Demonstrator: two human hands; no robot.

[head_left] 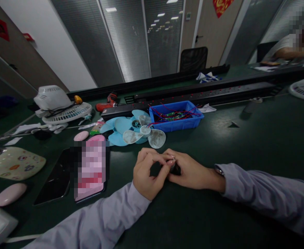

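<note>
My left hand (150, 173) and my right hand (186, 169) meet over the dark green table. The thumb and index finger of my left hand are pinched together at a small thing that my right fingers curl around. Only a small shiny bit and a dark part of it show between the fingertips, so its kind is hidden. Just beyond my hands lie light blue fan blades (118, 133), with greyish dusty fan blades (157, 138) on top. Behind them stands a blue bin (185, 124) holding circuit boards and red and blue wires.
To the left are a phone (54, 178), a blurred pink-screened device (92, 186), a pink oval case (10, 194) and a patterned pouch (24, 162). Farther back lie a white fan (54, 100) and an orange power drill (106, 103). Another person (284, 48) sits at the far right.
</note>
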